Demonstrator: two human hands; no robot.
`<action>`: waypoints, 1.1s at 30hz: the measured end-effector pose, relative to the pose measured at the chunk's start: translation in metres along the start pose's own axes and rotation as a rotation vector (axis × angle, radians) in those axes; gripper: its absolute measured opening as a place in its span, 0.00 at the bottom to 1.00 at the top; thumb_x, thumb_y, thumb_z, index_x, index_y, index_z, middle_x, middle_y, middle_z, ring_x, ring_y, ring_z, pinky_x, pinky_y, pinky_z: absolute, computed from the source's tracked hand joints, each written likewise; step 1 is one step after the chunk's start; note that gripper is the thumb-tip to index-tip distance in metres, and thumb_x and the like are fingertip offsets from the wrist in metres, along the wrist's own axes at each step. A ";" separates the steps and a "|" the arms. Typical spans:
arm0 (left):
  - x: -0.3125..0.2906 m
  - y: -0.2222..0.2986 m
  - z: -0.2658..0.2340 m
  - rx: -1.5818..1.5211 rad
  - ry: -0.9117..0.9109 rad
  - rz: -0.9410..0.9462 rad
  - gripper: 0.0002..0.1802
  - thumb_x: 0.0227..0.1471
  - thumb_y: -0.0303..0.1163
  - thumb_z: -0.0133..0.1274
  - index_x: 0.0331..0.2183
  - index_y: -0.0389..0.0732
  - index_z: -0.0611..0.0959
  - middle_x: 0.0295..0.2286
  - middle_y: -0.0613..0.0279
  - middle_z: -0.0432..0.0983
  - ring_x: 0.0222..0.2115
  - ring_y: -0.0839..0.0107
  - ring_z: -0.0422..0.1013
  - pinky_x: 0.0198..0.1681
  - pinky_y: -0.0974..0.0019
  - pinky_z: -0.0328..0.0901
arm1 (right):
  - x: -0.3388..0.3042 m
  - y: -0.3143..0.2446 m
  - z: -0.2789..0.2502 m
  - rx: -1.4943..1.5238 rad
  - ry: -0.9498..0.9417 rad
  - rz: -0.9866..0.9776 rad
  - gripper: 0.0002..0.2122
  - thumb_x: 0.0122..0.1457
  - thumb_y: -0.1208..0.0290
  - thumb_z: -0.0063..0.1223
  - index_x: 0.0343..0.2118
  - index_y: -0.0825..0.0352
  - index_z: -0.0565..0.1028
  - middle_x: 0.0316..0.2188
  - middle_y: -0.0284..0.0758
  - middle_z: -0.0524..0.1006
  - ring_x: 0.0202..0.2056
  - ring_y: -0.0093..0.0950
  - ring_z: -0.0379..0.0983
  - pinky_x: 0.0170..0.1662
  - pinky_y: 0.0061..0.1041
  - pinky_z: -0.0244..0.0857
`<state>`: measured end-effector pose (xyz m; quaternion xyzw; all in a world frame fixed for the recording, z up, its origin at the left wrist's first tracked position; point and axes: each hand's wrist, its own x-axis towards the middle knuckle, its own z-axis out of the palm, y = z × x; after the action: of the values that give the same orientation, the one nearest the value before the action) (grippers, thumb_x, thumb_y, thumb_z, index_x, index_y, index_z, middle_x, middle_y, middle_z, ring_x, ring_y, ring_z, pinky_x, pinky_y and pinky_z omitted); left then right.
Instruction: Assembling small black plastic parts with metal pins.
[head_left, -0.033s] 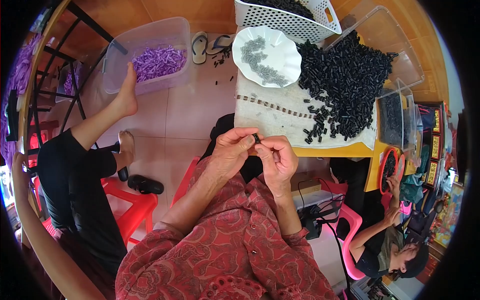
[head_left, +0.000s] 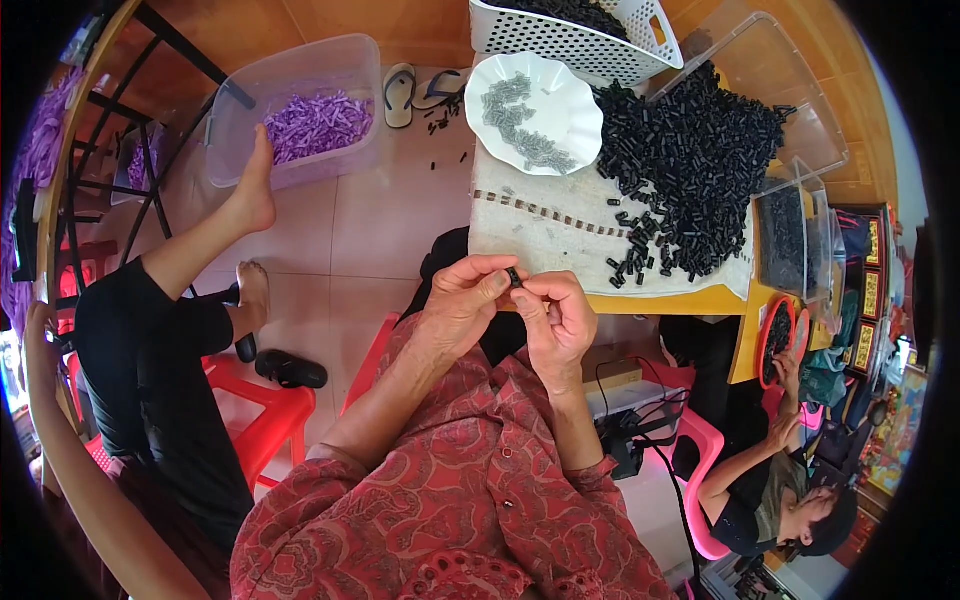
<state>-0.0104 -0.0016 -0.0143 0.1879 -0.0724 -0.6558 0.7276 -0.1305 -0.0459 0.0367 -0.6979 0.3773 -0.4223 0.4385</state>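
A small black cylindrical piece point(head_left: 514, 277) is pinched between my two hands, just off the table's near edge. My left hand point(head_left: 465, 300) grips it between thumb and forefinger. From the other side, the thumb and fingertips of my right hand point(head_left: 555, 315) close on its lower end; whether they also hold a second tiny part is hidden. Ahead, a white scalloped plate point(head_left: 575, 110) carries many small clear pieces point(head_left: 508, 110). To its right, a large heap of similar black pieces point(head_left: 700, 140) spreads over the pale cloth point(head_left: 540, 250) on the table.
A white perforated basket point(head_left: 570, 40) of black pieces stands behind the plate. Clear bins point(head_left: 800, 230) line the table's right side. One co-worker point(head_left: 790, 500) sits at right with a red tray point(head_left: 768, 340); another's leg point(head_left: 200, 240) reaches a tub of purple strips point(head_left: 320, 125) at left.
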 end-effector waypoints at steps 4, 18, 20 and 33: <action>0.001 0.001 0.001 0.032 -0.030 0.012 0.12 0.56 0.23 0.50 0.43 0.36 0.79 0.36 0.56 0.77 0.38 0.68 0.73 0.43 0.61 0.71 | 0.002 0.002 -0.004 -0.039 0.009 -0.058 0.09 0.50 0.79 0.62 0.32 0.69 0.73 0.30 0.37 0.74 0.26 0.21 0.71 0.29 0.18 0.66; 0.002 0.000 -0.002 0.045 -0.023 0.019 0.17 0.54 0.20 0.50 0.47 0.34 0.74 0.31 0.62 0.75 0.35 0.76 0.71 0.39 0.72 0.68 | 0.013 -0.005 -0.004 -0.160 -0.113 -0.230 0.16 0.46 0.81 0.62 0.41 0.69 0.75 0.36 0.39 0.77 0.37 0.33 0.72 0.38 0.25 0.68; 0.002 -0.001 -0.001 0.052 -0.029 0.017 0.17 0.54 0.20 0.50 0.47 0.34 0.74 0.32 0.62 0.75 0.35 0.76 0.71 0.40 0.72 0.68 | 0.012 -0.005 -0.005 -0.136 -0.106 -0.200 0.16 0.46 0.81 0.62 0.40 0.69 0.75 0.36 0.39 0.77 0.36 0.33 0.72 0.38 0.25 0.68; -0.002 0.015 0.004 0.456 -0.182 0.024 0.29 0.46 0.14 0.56 0.52 0.35 0.72 0.39 0.58 0.76 0.38 0.75 0.72 0.42 0.72 0.69 | 0.010 -0.005 -0.010 -0.101 -0.033 -0.188 0.16 0.45 0.85 0.62 0.38 0.70 0.75 0.33 0.38 0.77 0.31 0.29 0.72 0.34 0.23 0.67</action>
<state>0.0020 0.0008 -0.0052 0.2864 -0.2861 -0.6279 0.6648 -0.1357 -0.0559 0.0463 -0.7583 0.3237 -0.4303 0.3673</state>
